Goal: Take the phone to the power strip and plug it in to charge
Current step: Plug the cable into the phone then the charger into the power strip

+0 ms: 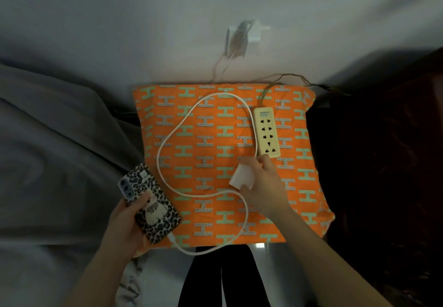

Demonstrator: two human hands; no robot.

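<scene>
The phone (151, 201) in a leopard-print case lies face down in my left hand (124, 220), at the left edge of the orange pillow (215, 210). A white cable (167, 139) runs from the phone's lower end, loops across the pillow and ends at the white charger plug (242, 176). My right hand (263, 187) grips that plug just below the near end of the cream power strip (266, 132). The strip lies lengthwise on the pillow's right part, its sockets facing up and all vacant.
A wall socket (242, 36) with plugs and wires hangs on the grey wall behind the pillow. Grey bedding (55, 151) lies to the left, dark fabric (383, 163) to the right. The strip's thin cord (287, 76) trails off past the pillow's back right corner.
</scene>
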